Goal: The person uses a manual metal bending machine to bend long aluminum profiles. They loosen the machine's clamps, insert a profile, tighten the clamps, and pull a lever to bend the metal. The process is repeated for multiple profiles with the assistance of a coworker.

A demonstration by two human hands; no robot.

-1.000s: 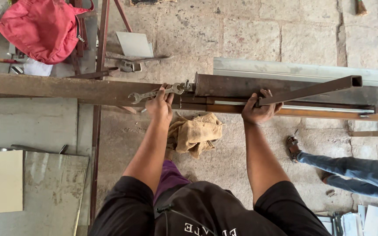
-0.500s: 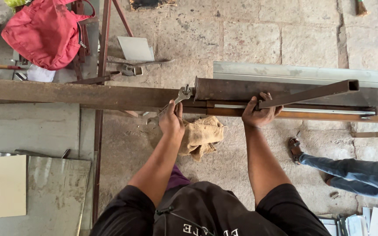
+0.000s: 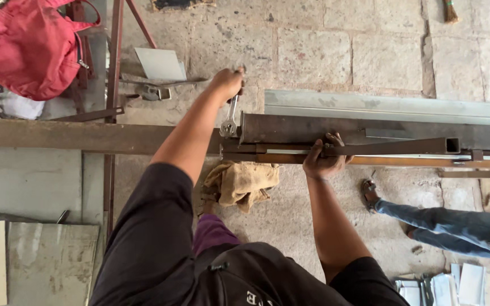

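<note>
A red bag [image 3: 26, 48] lies zipped on the floor while the left hand [image 3: 227, 83] grips a wrench [image 3: 231, 116] at the steel beam [image 3: 92, 136] joint and the right hand [image 3: 323, 158] clasps the square tube [image 3: 404, 147].

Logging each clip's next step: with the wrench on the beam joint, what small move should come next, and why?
Probably swing the wrench handle through a short arc. The left hand grips its upper end, its head sits at the end of the dark steel beam, and the right hand clamps the square tube to steady it. Which way to turn cannot be told.
</note>
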